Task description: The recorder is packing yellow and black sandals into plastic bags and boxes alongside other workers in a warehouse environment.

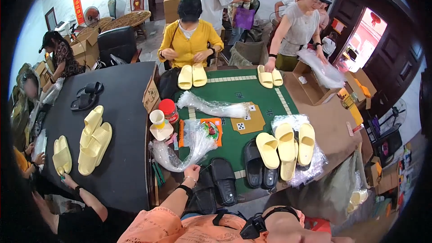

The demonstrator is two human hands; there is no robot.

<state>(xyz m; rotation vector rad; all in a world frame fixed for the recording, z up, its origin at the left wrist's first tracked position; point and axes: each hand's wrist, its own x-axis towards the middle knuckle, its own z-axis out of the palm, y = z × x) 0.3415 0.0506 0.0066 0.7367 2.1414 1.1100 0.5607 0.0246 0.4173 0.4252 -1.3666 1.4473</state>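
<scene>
My left hand (192,172) has its fingers closed at the lower edge of a bundle of clear plastic bags (202,146), pinching what looks like a thin bag. Close below lie a black slipper (224,181) and another partly hidden by my arm. My right hand (315,237) is at the bottom edge, mostly cut off, so its fingers do not show. To the right, several pale yellow slippers (285,141) rest on black slippers (253,164) and clear plastic wrapping (315,166). A second bag bundle (216,106) lies farther off on the green mat (225,141).
A red-lidded jar (168,110) and a white cup (157,118) stand left of the mat. Across the table, a person in yellow (191,40) faces a yellow slipper pair (192,77). Another person (299,31) touches a pair beside an open carton (310,83). The black table (121,153) holds more slippers.
</scene>
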